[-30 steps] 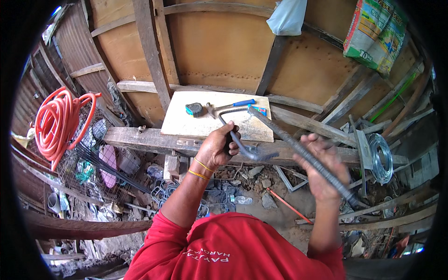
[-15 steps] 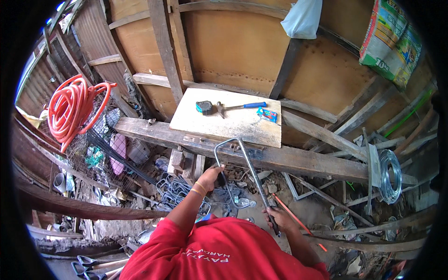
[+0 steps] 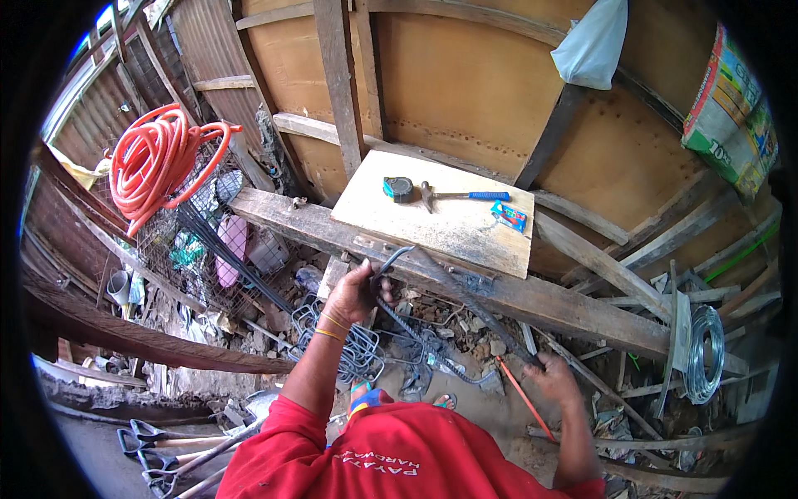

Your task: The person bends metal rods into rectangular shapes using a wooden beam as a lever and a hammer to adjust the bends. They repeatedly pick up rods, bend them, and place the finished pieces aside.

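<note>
As we look down, a bent steel bar (image 3: 474, 303) spans the gap between our left hand (image 3: 354, 293) and our right hand (image 3: 554, 382), just nearer than the timber beam (image 3: 582, 306). Left fingers are clamped round the metal by the bend, and that choice probably steadies the shape, since one leg slants away from there, nearer and to the right. Over to the right, and nearer, the other fingers curl together round the end of the long dark leg, a bit blurred; two holds so well apart likely stop the piece swinging. Whether both legs are a single rod, we can't quite tell! Farther off, a pale board (image 3: 366, 208) rests on the beam, apparently serving as a flat perch for the tape measure (image 3: 398, 190), the blue-handled hammer (image 3: 465, 196) and a small blue packet (image 3: 509, 216), all apart from the bar. And look to the near left: a heap of bent rods (image 3: 353, 348) lies low on the ground (image 3: 482, 403), seemingly piled there to stay out of our arms' way.
</note>
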`<state>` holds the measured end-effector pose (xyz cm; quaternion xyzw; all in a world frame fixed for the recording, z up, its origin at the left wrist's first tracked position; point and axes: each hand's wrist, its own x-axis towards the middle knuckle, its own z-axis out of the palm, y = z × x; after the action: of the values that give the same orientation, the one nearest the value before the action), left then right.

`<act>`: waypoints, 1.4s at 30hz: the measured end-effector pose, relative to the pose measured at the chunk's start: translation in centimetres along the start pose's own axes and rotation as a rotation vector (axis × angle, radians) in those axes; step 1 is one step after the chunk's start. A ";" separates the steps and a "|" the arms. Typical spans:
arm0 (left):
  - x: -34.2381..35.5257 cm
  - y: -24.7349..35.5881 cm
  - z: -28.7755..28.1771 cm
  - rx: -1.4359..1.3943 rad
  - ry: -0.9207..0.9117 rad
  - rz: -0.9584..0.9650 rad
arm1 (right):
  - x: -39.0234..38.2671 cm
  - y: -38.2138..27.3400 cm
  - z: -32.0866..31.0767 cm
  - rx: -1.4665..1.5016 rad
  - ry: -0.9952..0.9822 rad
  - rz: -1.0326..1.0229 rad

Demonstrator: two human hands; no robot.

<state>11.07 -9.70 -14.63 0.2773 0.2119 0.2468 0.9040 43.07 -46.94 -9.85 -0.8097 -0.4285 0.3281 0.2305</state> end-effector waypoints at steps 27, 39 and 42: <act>10.4 -2.7 -7.9 0.234 0.668 -0.051 | 11.3 17.9 -15.6 -0.336 0.117 0.410; 12.6 -4.5 -13.3 0.467 0.920 0.070 | 11.3 18.2 -15.4 -0.444 0.240 0.285; 12.6 -5.3 -13.2 0.438 0.824 0.103 | 11.5 19.8 -14.4 -0.444 0.307 0.257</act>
<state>15.91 -1.17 -30.99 0.3508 0.5861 0.3304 0.6514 69.12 -49.00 -16.92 -0.9281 -0.3439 0.1265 0.0663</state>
